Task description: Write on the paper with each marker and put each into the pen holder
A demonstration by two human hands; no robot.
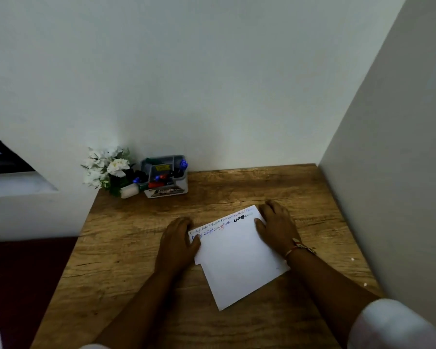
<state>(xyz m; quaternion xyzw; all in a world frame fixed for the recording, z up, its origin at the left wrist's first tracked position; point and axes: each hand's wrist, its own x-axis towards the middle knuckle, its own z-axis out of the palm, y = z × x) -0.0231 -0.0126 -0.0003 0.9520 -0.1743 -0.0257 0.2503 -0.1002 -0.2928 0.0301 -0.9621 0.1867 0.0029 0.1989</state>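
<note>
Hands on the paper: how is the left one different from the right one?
The right hand wears a red and white band at its wrist; the left hand shows none. The left hand lies on the left edge of the paper, by the blue writing; the right hand covers its far right corner. Both rest on it and hold no marker.

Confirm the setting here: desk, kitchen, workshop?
Most likely a home or office writing desk set in a corner: a wooden desktop against plain walls, a grey pen holder with markers beside white flowers, and handwritten paper under the left hand and right hand.
</note>
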